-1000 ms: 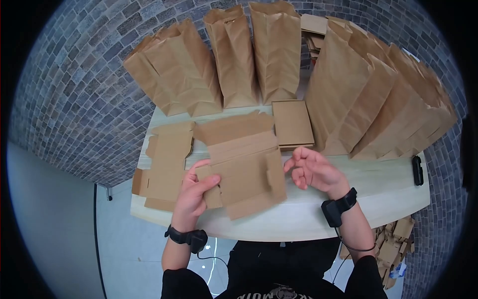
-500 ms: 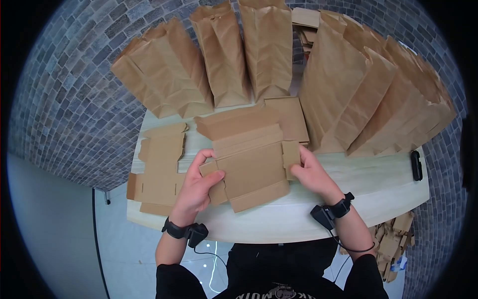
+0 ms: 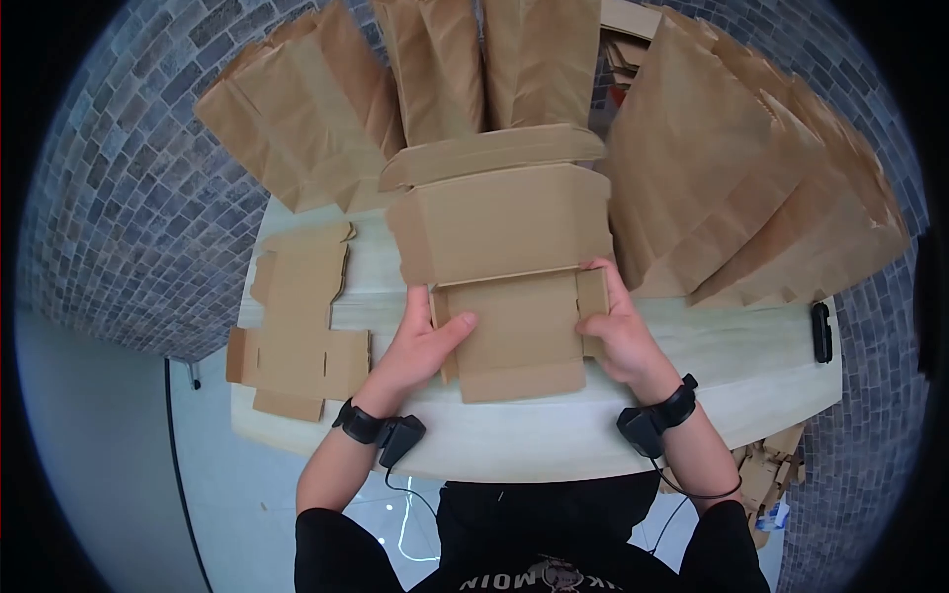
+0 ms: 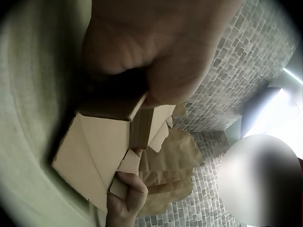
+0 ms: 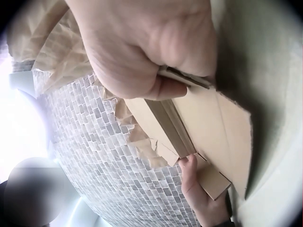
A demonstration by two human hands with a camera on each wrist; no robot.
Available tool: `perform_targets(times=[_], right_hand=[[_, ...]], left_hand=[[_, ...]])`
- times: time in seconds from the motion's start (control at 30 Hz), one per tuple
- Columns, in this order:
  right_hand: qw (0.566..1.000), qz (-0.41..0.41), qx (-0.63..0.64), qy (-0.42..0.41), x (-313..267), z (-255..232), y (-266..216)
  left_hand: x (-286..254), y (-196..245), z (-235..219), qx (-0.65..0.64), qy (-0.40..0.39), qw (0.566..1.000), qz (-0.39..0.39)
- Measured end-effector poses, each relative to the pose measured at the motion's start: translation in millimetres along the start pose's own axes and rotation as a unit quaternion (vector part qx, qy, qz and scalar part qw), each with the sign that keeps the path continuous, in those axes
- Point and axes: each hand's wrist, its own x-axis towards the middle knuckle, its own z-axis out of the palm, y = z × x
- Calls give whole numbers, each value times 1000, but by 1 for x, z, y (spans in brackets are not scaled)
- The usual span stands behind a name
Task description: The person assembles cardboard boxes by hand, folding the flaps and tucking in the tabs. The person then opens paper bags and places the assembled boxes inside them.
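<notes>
Midway through folding the cardboard box blank point(image 3: 514, 296) on the bench point(image 3: 732, 385), left hand point(image 3: 420, 341) and right hand point(image 3: 615, 331) fingers curled on its side flaps, probably needing both walls raised together next.

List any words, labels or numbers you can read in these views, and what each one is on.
"MOIN": partial white lettering on the person's black shirt, cut off by the bottom edge of the head view, so the whole word cannot be told.
Cardboard box held by the left hand and right hand: no print visible.
Paper bags: no print visible.
Flat cardboard sheet: no print visible.
</notes>
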Motion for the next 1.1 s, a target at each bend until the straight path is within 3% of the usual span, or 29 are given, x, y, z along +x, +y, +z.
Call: perform_targets(times=[0.1, 0.17, 0.23, 0.27, 0.33, 0.37, 0.4, 0.5, 0.57, 0.6, 0.67, 0.8, 0.83, 0.9, 0.93, 0.97, 1.1], right_hand=[[999, 14, 23, 44, -1, 8, -6], [996, 20, 46, 74, 0, 9, -7], [998, 0, -8, 64, 0, 0, -4], [998, 0, -9, 64, 0, 0, -8], [1000, -18, -17, 1, -3, 1, -16], [993, -16, 108, -55, -2, -3, -15], [993, -16, 107, -55, -1, -9, -16], [978, -25, 173, -114, 4, -30, -16], [942, -17, 280, -183, 6, -34, -15], [942, -16, 280, -184, 5, -30, -20], [944, 46, 313, -96, 0, -18, -30], [937, 66, 326, -104, 2, -20, -25], [956, 64, 276, -80, 3, -18, -23], [971, 62, 225, -54, 4, -16, -18], [995, 49, 90, -4, 3, -15, -14], [997, 36, -48, 47, 1, -12, -11], [981, -34, -164, 97, -4, 0, -11]], left_hand=[[2, -1, -12, 49, -50, 996, 62], [8, -6, -22, 34, -39, 997, 49], [8, -9, -25, 20, -29, 999, 37], [8, -7, -25, -35, -60, 997, 38], [7, -3, -24, -91, -92, 991, 38], [7, 0, -22, -122, -65, 990, -3], [7, 1, -22, -154, -38, 986, -45], [7, -5, -36, -251, -94, 959, -93], [6, -3, -36, -290, -92, 946, -108], [6, 0, -34, -328, -91, 932, -125], [7, 2, -32, -323, -83, 935, -120], [10, 6, -27, -301, -50, 946, -111], [10, 5, -25, -301, -50, 946, -111], [8, 2, -20, -148, -6, 985, -89], [6, 1, -15, -148, -7, 985, -91], [3, -1, -10, -82, 9, 995, -64], [-2, -4, 3, 55, 38, 997, 29]])
